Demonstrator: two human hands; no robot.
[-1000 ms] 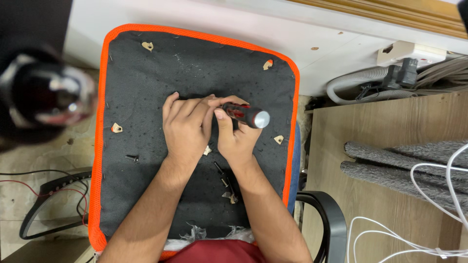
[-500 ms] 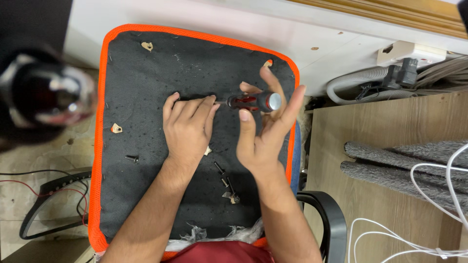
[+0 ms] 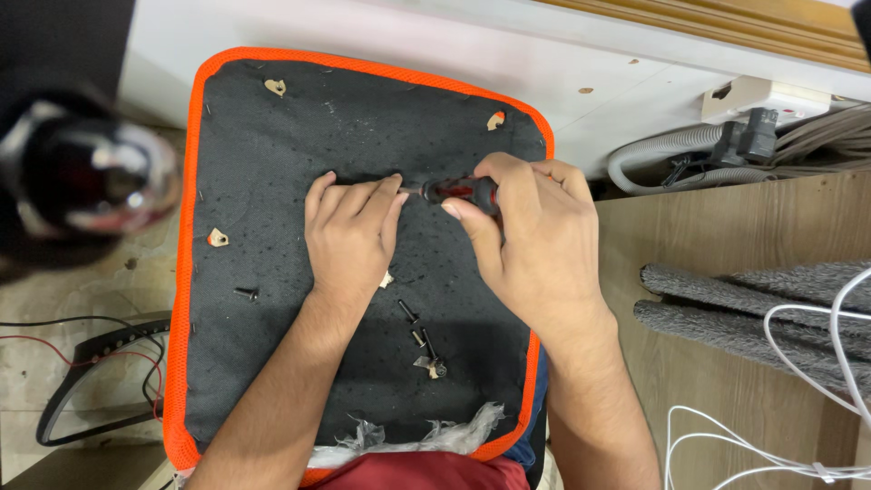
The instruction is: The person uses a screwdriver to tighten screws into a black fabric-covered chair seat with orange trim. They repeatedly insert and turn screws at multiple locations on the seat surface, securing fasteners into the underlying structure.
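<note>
Right hand point(image 3: 535, 245) wrapped around red-and-black screwdriver handle point(image 3: 461, 191), lying level across upturned dark fabric seat base with orange mesh edging point(image 3: 186, 272). Left hand point(image 3: 349, 238) pressed flat, fingers together, holding nothing, fingertips at the tool's tip. Loose black screws point(image 3: 422, 338) just below.

No packages, labels, signs or screens show anywhere in this view.
</note>
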